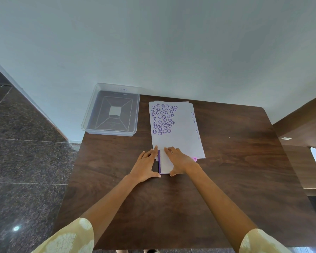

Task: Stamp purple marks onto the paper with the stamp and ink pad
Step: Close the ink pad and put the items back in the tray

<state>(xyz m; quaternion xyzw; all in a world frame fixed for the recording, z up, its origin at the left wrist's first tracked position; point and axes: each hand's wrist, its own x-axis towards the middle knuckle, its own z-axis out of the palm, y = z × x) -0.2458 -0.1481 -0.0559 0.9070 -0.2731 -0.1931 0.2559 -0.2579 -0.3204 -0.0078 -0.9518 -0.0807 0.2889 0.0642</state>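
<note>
A stack of white paper [181,136] lies on the dark wooden table [232,170], its far left part covered with several purple smiley marks [162,118]. At the paper's near edge sits the ink pad [164,162], a flat case with a white lid and a purple strip along its left side. My left hand [146,165] grips the case's left side, thumb along its near edge. My right hand [179,161] lies over the lid, thumb at the near edge. A pink stamp [194,159] peeks out just right of my right hand.
A clear plastic tray [136,115] stands at the table's far left corner, overhanging the edge, against the pale wall. Dark stone floor lies to the left. Wooden furniture stands to the right of the table.
</note>
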